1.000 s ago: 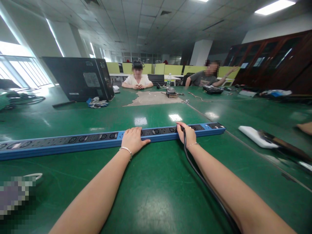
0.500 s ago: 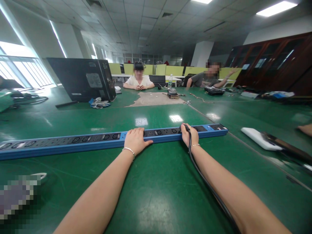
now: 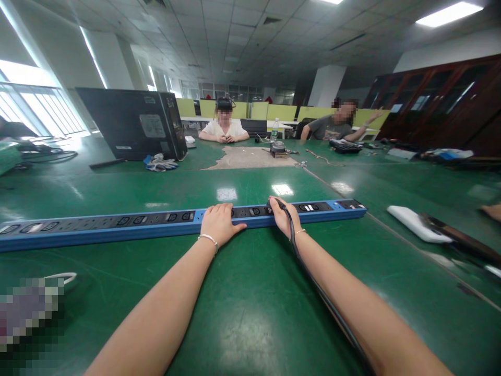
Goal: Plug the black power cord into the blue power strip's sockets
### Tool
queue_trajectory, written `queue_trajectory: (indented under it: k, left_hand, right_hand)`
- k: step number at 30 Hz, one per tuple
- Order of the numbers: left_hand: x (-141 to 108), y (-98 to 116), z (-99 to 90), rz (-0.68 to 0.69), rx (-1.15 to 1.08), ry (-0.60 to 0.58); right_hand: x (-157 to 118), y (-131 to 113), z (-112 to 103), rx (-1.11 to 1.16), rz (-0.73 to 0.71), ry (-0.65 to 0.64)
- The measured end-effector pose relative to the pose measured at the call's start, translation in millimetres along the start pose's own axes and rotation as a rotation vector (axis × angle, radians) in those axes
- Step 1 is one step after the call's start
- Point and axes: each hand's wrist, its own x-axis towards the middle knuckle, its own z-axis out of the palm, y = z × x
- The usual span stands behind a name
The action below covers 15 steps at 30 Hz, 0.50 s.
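A long blue power strip (image 3: 183,228) with black sockets lies across the green table. My left hand (image 3: 218,223) holds it near the middle, fingers over the top and thumb stretched along the front side. To the right, my right hand (image 3: 285,216) is closed on a black plug (image 3: 270,206), held low over the strip's sockets. Its prongs are mostly hidden, so I cannot tell whether they touch a socket. From the plug a black power cord (image 3: 309,269) runs over my right wrist and along the forearm toward me.
On the left stand a black computer case (image 3: 129,125) and a pair of work gloves (image 3: 160,163). A white and dark device (image 3: 417,224) lies at right; a blurred-out object (image 3: 29,308) is at near left. Two people (image 3: 224,128) sit across the table (image 3: 188,185).
My right hand has moved left along the strip with the plug, uncovering sockets to its right. My left hand stays in place on the strip.
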Motion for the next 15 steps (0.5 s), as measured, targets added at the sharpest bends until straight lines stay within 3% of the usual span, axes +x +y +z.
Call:
queue_trajectory:
  k: [4,10,15]
  left_hand:
    - [0,0,0.0,-0.006,-0.002,0.003]
    - [0,1,0.0,0.002,-0.009,0.015]
    - [0,2,-1.3,-0.002,-0.032,0.026]
  right_hand:
    - [-6,-25,16,0.031,0.036,-0.003]
    - [-6,-60,41,-0.102,0.063,-0.152]
    - [-5,-72,55,-0.224,0.077,-0.123]
